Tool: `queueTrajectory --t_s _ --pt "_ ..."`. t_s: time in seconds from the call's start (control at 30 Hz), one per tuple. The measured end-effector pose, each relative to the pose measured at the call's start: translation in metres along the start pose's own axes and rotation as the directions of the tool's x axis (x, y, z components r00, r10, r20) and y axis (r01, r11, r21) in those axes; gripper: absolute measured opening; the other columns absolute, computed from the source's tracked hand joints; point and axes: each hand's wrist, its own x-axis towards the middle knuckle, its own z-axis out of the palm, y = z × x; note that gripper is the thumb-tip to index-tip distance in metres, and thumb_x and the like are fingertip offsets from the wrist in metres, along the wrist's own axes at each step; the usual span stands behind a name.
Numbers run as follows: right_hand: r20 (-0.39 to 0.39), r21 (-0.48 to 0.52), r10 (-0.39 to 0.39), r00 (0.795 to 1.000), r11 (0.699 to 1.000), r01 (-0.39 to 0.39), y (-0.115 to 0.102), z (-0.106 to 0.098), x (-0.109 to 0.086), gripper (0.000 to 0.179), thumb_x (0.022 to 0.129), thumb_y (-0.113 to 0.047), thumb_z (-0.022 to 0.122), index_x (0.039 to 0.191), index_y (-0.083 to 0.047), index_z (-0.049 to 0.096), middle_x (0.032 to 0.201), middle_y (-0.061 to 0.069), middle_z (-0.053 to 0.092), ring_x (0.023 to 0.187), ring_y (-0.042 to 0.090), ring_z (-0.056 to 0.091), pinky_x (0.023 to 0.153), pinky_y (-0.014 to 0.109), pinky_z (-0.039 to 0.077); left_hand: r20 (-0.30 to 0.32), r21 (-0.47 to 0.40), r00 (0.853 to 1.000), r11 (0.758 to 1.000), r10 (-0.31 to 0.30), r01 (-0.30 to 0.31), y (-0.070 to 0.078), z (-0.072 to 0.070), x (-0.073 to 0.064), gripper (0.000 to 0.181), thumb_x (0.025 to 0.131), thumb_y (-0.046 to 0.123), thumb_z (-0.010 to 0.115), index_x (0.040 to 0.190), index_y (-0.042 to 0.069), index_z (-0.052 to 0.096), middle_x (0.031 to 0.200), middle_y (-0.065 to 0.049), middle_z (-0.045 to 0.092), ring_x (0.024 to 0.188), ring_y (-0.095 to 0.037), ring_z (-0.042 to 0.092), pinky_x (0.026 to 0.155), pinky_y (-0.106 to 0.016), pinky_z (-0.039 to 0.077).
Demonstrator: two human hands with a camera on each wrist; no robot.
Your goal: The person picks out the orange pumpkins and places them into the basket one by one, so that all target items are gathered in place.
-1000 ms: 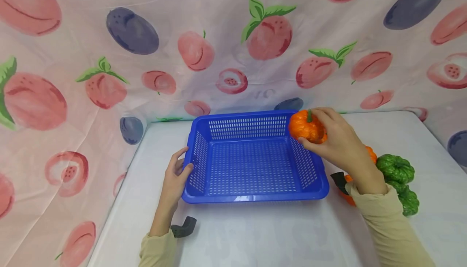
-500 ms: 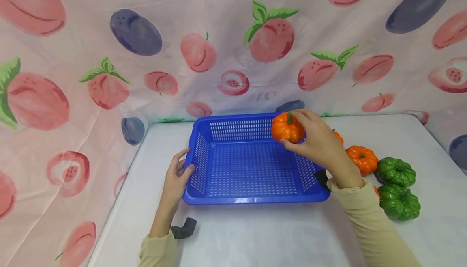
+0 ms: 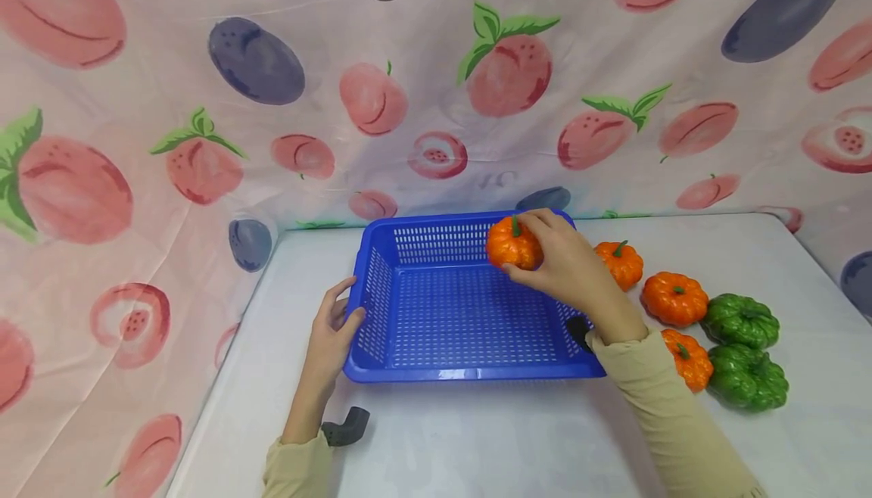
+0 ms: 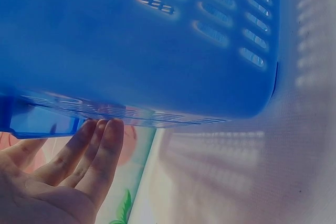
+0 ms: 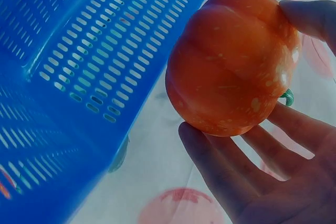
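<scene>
A blue plastic basket [image 3: 470,373] with slotted walls stands on the white table. My left hand [image 3: 331,339] holds its left rim, thumb at the rim and fingers against the outer wall; in the left wrist view, fingertips [image 4: 113,129] touch the basket's side. My right hand [image 3: 565,263] grips a small orange pumpkin [image 3: 512,244] with a green stem, above the basket's back right part. The right wrist view shows this pumpkin [image 5: 231,61] between thumb and fingers, beside the basket wall [image 5: 110,40]. Slots are visible across the basket's bare floor.
Right of the basket lie more orange pumpkins, one at the back [image 3: 620,263], one in the middle [image 3: 674,299] and one partly behind my sleeve [image 3: 689,362]. Two green pumpkins [image 3: 740,321] [image 3: 748,378] sit beyond them. A fruit-print cloth [image 3: 409,29] hangs behind.
My right hand has carried the orange pumpkin leftward from the basket's right rim to over its inside. The pumpkins on the table have come into fuller view. My left hand stays at the rim.
</scene>
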Motion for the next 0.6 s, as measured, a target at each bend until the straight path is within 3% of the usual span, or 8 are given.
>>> queueTrajectory --t_s 0.6 --pt "0.059 0.019 -0.051 0.997 0.999 0.05 -0.01 0.019 0.02 0.069 0.08 -0.034 0.081 0.134 -0.001 0.054 0.132 0.018 0.055 0.116 0.035 0.055 0.094 0.051 0.051 0.003 0.008 1.0 1.0 0.002 -0.002 0.001 0.0 0.0 0.053 0.1 0.01 0.054 0.15 0.022 0.039 0.138 -0.02 0.056 0.122 -0.035 0.059 0.096 -0.042 0.05"
